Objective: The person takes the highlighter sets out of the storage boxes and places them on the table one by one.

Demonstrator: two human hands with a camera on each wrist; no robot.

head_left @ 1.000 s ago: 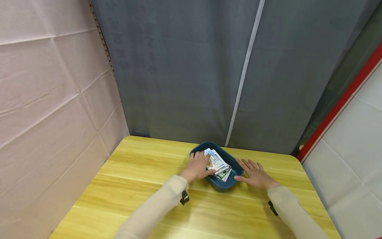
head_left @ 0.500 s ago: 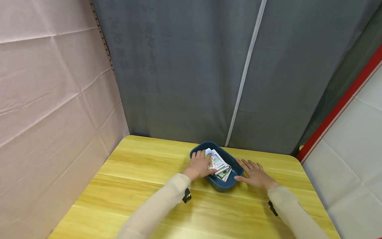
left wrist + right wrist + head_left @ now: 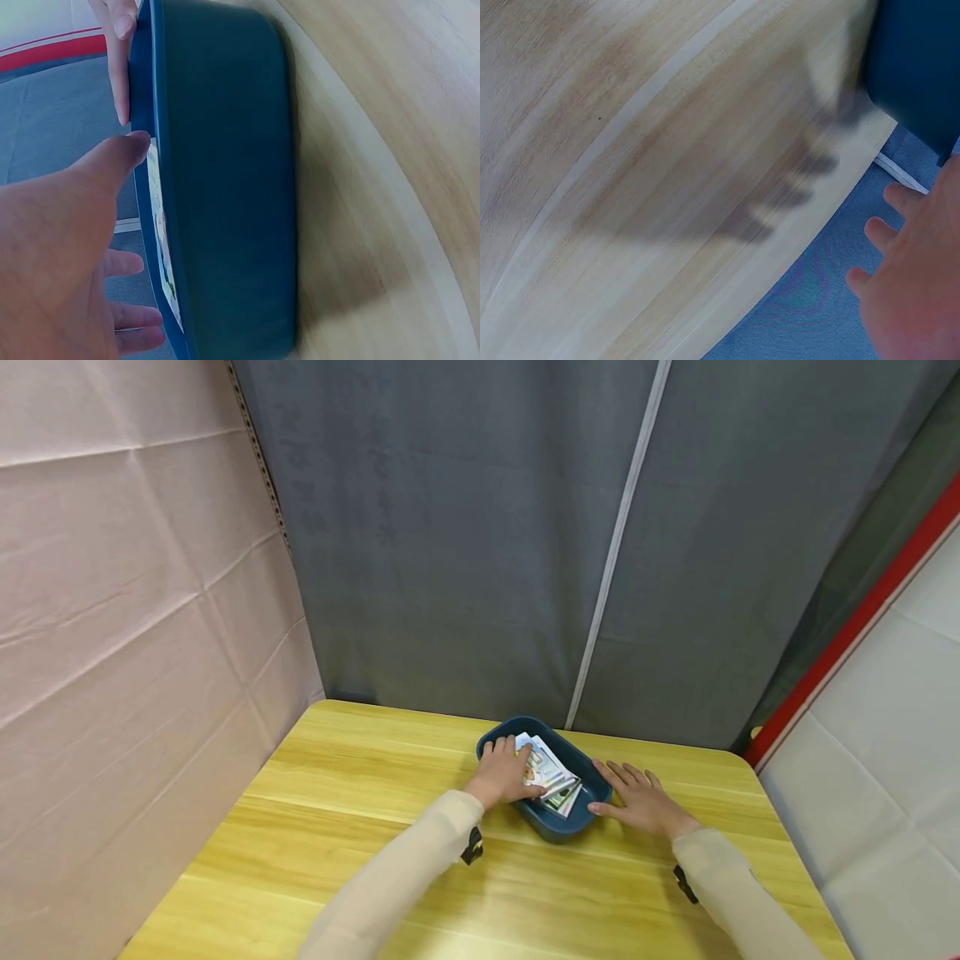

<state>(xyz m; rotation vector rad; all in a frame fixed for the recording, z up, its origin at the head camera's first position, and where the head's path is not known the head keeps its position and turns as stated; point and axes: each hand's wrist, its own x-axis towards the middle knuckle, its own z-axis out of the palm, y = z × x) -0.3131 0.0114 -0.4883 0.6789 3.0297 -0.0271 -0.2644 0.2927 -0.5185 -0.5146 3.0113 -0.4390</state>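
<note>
A dark blue plastic bin stands near the table's far edge. Inside it lies a loose stack of small printed cards or booklets, the upper ones white with coloured pictures. My left hand reaches over the bin's left rim, fingers spread over the left end of the stack. In the left wrist view its thumb lies at the rim beside a printed edge, and the other fingers are relaxed. My right hand has its fingers extended at the right rim and holds nothing.
The wood-grain table carries the bin. Behind it hangs a grey curtain with a pale vertical strip. A pinkish cloth wall stands at left, and a white panel with a red edge at right.
My left wrist and forearm have shifted slightly right and forward, while the fingers stay over the stack. The right hand, bin and cards show no visible movement.
</note>
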